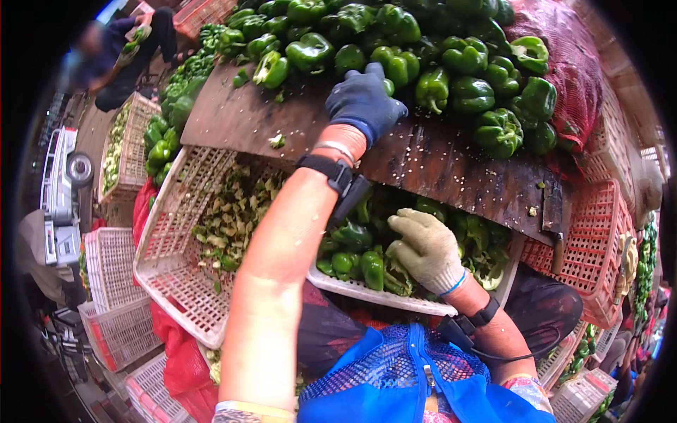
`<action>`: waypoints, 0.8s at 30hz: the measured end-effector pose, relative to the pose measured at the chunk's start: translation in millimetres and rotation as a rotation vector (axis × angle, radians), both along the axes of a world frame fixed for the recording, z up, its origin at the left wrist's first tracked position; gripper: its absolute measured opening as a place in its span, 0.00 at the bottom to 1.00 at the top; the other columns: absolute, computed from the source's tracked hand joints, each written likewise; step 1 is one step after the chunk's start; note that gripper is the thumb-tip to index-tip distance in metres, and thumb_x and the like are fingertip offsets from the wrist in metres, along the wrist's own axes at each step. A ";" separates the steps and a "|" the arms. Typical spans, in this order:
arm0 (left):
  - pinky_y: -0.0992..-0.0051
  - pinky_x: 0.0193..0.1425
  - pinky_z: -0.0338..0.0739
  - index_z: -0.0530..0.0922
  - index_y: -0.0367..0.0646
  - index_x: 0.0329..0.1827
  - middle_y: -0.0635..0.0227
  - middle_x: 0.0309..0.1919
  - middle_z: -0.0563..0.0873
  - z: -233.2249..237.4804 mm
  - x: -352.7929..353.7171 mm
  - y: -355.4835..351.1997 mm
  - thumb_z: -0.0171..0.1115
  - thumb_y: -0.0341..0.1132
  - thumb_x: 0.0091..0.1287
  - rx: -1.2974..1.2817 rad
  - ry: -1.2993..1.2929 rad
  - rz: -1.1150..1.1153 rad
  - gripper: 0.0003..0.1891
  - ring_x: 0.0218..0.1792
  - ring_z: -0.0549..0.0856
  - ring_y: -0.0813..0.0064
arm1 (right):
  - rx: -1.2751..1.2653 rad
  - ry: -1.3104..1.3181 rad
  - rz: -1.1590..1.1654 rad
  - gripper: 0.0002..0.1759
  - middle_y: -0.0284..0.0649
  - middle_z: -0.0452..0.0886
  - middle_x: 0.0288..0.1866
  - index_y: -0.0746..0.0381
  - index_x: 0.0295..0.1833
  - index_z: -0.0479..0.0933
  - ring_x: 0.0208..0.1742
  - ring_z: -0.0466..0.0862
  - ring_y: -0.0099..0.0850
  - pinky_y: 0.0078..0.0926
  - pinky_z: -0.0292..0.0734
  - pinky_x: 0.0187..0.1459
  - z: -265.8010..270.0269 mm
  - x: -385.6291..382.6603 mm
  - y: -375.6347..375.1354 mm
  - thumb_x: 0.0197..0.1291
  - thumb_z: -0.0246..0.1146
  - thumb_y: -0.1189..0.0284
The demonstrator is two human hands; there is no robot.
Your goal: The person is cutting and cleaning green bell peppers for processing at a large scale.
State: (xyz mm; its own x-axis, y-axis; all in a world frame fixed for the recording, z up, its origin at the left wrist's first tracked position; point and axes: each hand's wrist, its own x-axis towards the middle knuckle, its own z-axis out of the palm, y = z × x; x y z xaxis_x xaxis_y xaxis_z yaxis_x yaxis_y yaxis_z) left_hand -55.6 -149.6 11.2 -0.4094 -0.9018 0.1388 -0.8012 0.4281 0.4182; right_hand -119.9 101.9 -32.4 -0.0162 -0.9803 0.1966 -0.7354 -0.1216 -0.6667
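Observation:
My left hand (365, 106), in a dark blue glove, reaches across the wooden board (282, 116) to the front of a heap of green bell peppers (398, 63). Its index finger is stretched forward and its thumb points out to the right; a small piece of green pepper (388, 87) shows beside the fingers. My right hand (427, 250), in a cream glove, is over a white crate (395, 303) with green peppers, some of them cut. Its fingers are apart, just above the peppers, and nothing shows in them. A cleaver (554, 222) lies at the board's right end, handle over the edge.
A pale crate (187, 299) with pepper cores (236, 218) stands left of my legs. To the right are a red crate (592, 243) and a red mesh sack (553, 63). More crates (116, 268) stand at the left, and a person (106, 60) sits at the upper left.

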 end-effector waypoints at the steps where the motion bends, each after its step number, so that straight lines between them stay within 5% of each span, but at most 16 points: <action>1: 0.55 0.61 0.81 0.78 0.39 0.67 0.44 0.55 0.86 -2.7 -9.9 -1.6 0.81 0.54 0.49 0.032 -0.013 0.060 0.43 0.56 0.86 0.44 | 0.011 -0.151 -0.092 0.25 0.50 0.85 0.58 0.63 0.60 0.82 0.59 0.85 0.47 0.41 0.80 0.63 -1.3 -6.1 0.3 0.55 0.72 0.73; 3: 0.57 0.60 0.83 0.80 0.37 0.65 0.43 0.54 0.87 -8.1 -1.8 -10.7 0.81 0.51 0.49 0.155 0.207 0.008 0.42 0.54 0.88 0.45 | 0.207 -0.659 -0.343 0.27 0.45 0.87 0.58 0.66 0.68 0.79 0.59 0.86 0.34 0.31 0.80 0.64 8.8 -13.0 -0.2 0.61 0.68 0.77; 4: 0.59 0.59 0.83 0.81 0.36 0.64 0.42 0.53 0.88 -11.2 5.5 -14.7 0.81 0.50 0.48 0.215 0.316 -0.017 0.41 0.53 0.89 0.46 | 0.207 -0.945 -0.384 0.31 0.49 0.82 0.64 0.67 0.74 0.73 0.59 0.85 0.33 0.33 0.82 0.63 3.7 -19.4 -7.5 0.65 0.66 0.74; 6: 0.70 0.57 0.84 0.79 0.29 0.65 0.52 0.52 0.90 -28.5 20.2 -0.3 0.78 0.42 0.51 0.274 0.662 -0.013 0.38 0.48 0.89 0.67 | 0.240 -1.364 -0.394 0.39 0.54 0.76 0.69 0.64 0.81 0.62 0.59 0.85 0.41 0.43 0.82 0.62 15.3 -33.8 -18.9 0.67 0.67 0.69; 8: 0.73 0.58 0.83 0.78 0.30 0.68 0.57 0.53 0.88 -14.5 37.0 42.7 0.75 0.37 0.54 0.426 0.809 -0.155 0.36 0.49 0.87 0.73 | 0.232 -1.671 -0.296 0.46 0.56 0.72 0.71 0.61 0.85 0.54 0.58 0.85 0.46 0.51 0.85 0.57 20.7 -33.0 -32.2 0.68 0.67 0.62; 9: 0.73 0.59 0.83 0.76 0.31 0.69 0.58 0.54 0.88 -4.1 41.7 68.6 0.74 0.34 0.55 0.511 0.857 -0.196 0.36 0.50 0.87 0.73 | 0.260 -1.779 -0.073 0.38 0.50 0.72 0.74 0.61 0.81 0.60 0.64 0.83 0.43 0.44 0.84 0.60 16.3 -34.2 -38.2 0.72 0.63 0.59; 12: 0.71 0.63 0.80 0.72 0.33 0.74 0.59 0.58 0.85 13.4 53.1 134.4 0.72 0.28 0.54 0.540 0.844 -0.293 0.39 0.55 0.84 0.74 | 0.214 -1.844 -0.076 0.38 0.49 0.79 0.64 0.62 0.80 0.61 0.57 0.86 0.39 0.46 0.86 0.54 34.5 -13.3 -35.7 0.68 0.67 0.64; 13: 0.71 0.64 0.80 0.72 0.33 0.74 0.57 0.59 0.85 13.6 58.8 145.5 0.73 0.29 0.53 0.430 0.753 -0.292 0.40 0.56 0.84 0.73 | 0.208 -1.818 -0.125 0.34 0.45 0.83 0.60 0.62 0.75 0.67 0.55 0.86 0.34 0.38 0.85 0.56 36.9 -10.6 -30.9 0.66 0.68 0.69; 17: 0.69 0.63 0.80 0.74 0.34 0.71 0.53 0.57 0.86 35.5 75.9 173.2 0.77 0.32 0.50 0.332 0.562 -0.300 0.41 0.56 0.85 0.69 | 0.104 -1.478 -0.232 0.32 0.41 0.85 0.55 0.64 0.70 0.74 0.51 0.86 0.27 0.27 0.84 0.52 48.7 3.3 -4.1 0.59 0.72 0.74; 24: 0.70 0.61 0.82 0.78 0.38 0.65 0.60 0.51 0.87 58.8 106.5 210.8 0.77 0.29 0.47 0.447 0.496 -0.521 0.37 0.51 0.87 0.70 | 0.275 -1.055 -0.125 0.30 0.38 0.87 0.47 0.68 0.65 0.77 0.45 0.85 0.23 0.24 0.83 0.48 79.0 4.5 49.2 0.56 0.72 0.73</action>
